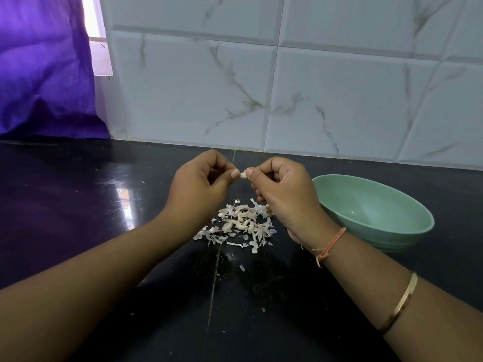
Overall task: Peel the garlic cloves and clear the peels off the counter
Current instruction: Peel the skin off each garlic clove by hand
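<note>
left hand [198, 184] and right hand [282, 194] pinch a small pale garlic clove [243, 175] between fingertips [234, 174], where short nail tugs should strip it.

- The counter [78, 205] is glossy black with faint pale specks and a thin light seam.
- The wall tiles [326, 87] are white with grey-brown marble veins.
- The bowl [407, 231] is plain pale green.
- The garlic peels [240, 223] are off-white to cream.
- The garlic clove [243, 175] is whitish.
- The curtain [44, 69] is purple.
- The wrist thread [330, 244] is orange-pink.
- The bangle [400, 301] is gold-coloured.
</note>
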Demonstrator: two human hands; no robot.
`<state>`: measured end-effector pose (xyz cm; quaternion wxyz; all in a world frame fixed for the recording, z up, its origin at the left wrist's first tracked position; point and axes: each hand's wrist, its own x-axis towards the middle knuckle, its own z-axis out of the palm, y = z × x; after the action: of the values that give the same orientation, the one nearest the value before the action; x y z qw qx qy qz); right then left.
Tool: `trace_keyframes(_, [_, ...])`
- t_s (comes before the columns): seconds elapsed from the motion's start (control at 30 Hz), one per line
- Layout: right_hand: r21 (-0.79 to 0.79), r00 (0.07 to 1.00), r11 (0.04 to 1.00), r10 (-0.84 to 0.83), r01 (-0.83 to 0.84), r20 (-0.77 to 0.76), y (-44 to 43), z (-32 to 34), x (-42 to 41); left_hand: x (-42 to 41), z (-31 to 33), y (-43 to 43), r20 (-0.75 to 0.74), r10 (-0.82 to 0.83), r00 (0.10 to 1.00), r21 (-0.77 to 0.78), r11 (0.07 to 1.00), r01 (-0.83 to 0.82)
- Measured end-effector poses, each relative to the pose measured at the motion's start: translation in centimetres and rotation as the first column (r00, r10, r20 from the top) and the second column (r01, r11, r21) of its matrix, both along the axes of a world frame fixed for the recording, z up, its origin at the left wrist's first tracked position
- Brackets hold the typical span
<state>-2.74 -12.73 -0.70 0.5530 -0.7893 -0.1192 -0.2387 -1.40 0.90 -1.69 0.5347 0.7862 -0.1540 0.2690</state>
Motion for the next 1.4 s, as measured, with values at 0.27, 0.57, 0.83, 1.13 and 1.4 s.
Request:
trace_keyframes(0.27, [0.121, 0.996, 0.992, 0.056, -0.046, -0.076, 0.1, 0.2, -0.1, -0.3, 0.6, -0.1, -0.160, -0.212, 0.964, -0.157, 0.970, 0.187])
trace_keyframes(0.57, [0.422, 0.888, 0.822, 0.452, -0.382, -0.078, -0.3, 0.1, 0.1, -0.1, 1.2, 0.4, -0.344, -0.794, 0.501, -0.816, 0.517, 0.258])
trace_keyframes(0.83, [0.526, 0.829, 0.724, 0.556, -0.445, -0.063, -0.4, 0.1, 0.1, -0.4, 1.4, 0.2, -0.328, -0.827, 0.456, -0.838, 0.478, 0.264])
trace_keyframes(1.13, [0.425, 0.942, 0.863, 0.330, -0.273, -0.064, -0.6, -0.1, 0.3, -0.2, 0.8, -0.1, -0.370, -0.592, 0.716, -0.669, 0.704, 0.237])
trace_keyframes(1.4, [0.342, 0.952, 0.904, 0.297, -0.258, -0.067, -0.5, 0.0, 0.1, -0.1, 0.6, -0.1, -0.319, -0.534, 0.783, -0.610, 0.748, 0.262])
